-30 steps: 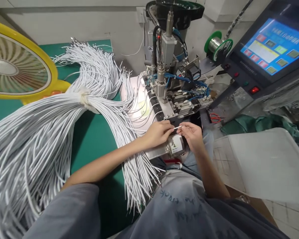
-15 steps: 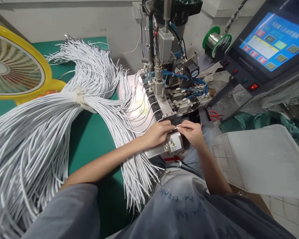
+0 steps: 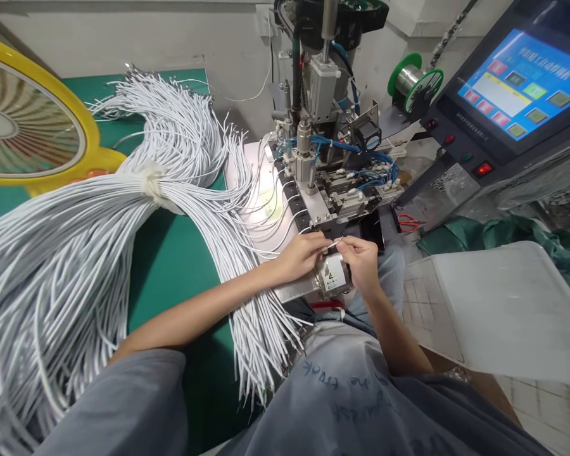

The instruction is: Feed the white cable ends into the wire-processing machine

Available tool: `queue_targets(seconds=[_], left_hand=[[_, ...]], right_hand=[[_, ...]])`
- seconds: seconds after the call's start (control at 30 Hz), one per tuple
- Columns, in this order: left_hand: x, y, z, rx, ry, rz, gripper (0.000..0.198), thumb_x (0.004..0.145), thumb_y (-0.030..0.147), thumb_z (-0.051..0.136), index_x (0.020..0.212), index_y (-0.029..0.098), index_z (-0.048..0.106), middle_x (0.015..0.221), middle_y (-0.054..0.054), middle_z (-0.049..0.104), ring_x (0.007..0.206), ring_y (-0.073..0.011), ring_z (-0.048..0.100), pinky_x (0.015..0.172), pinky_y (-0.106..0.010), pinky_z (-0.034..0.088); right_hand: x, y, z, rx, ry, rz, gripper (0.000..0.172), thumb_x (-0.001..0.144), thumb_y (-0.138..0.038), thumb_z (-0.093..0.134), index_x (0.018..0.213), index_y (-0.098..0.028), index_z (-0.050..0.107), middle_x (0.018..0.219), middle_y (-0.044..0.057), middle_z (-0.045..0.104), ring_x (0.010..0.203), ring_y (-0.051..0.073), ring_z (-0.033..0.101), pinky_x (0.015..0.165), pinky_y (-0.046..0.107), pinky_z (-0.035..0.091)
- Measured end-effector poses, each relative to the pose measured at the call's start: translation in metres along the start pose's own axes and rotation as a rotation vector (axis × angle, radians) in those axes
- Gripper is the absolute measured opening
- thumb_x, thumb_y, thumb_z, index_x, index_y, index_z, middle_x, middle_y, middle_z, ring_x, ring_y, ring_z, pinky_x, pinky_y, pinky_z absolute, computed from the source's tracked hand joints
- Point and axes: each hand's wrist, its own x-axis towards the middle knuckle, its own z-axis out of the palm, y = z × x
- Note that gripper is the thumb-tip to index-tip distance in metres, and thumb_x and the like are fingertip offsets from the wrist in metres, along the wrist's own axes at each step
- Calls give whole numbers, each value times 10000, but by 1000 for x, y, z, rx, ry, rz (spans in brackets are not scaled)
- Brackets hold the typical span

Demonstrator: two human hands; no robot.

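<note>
My left hand [image 3: 300, 254] and my right hand [image 3: 360, 258] meet in front of a small machine [image 3: 335, 193], just above a silver cylinder with a warning label [image 3: 333, 277]. Both pinch the end of one thin white wire [image 3: 336, 243] between thumb and fingers. A large bundle of white wires [image 3: 99, 215], tied with a white band, fans across the green mat [image 3: 175, 266] to my left. Several loose wires run from it toward my left hand.
A yellow fan [image 3: 33, 120] stands at the far left. A touchscreen panel [image 3: 522, 76] with red buttons is at the right, a green spool [image 3: 413, 79] behind it. Red scissors [image 3: 408, 221] lie by the machine. A translucent plastic bin [image 3: 498, 304] sits at my right.
My right hand has shifted slightly left and closer to the machine with the wire end. My left hand stays put. The camera view has moved a little.
</note>
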Motion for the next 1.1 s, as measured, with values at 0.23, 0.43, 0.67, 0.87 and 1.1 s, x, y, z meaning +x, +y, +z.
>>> queue_targets(seconds=[0.23,0.43,0.67,0.87,1.1], left_hand=[[0,-5,0,441,-82,155,305,805,10,362,962,85,612,750,-59,554,654,-144,509,574,-234,396],[0,-7,2,387,-97,65,331,757,-18,373,956,103,607,774,-49,559,676,-133,527,602,-215,409],[0,-7,2,273,-80,55,347,726,-40,358,932,105,597,746,-32,562,654,-117,520,581,-197,403],[-1,-11,5,646,-56,224,266,879,58,349,944,95,604,739,-60,555,678,-157,522,607,-253,410],[-3,-8,5,331,-83,78,302,811,21,361,941,110,618,750,-48,548,651,-126,513,585,-216,411]], right_hand=[[13,-11,-21,-251,-197,25,184,638,-332,676,598,-153,689,478,-15,511,491,110,434,504,260,368],[13,-5,-20,-293,-200,-1,188,642,-333,667,622,-150,700,495,-1,546,501,118,454,481,249,362],[7,-5,-13,-198,-155,-49,163,676,-305,640,665,-159,713,604,26,625,596,145,542,570,268,429],[10,-14,-16,-329,-159,15,185,626,-319,654,602,-140,696,430,-31,480,448,100,413,460,250,347],[8,-9,-11,-196,-99,34,146,615,-302,666,599,-158,686,620,37,677,591,164,606,569,279,485]])
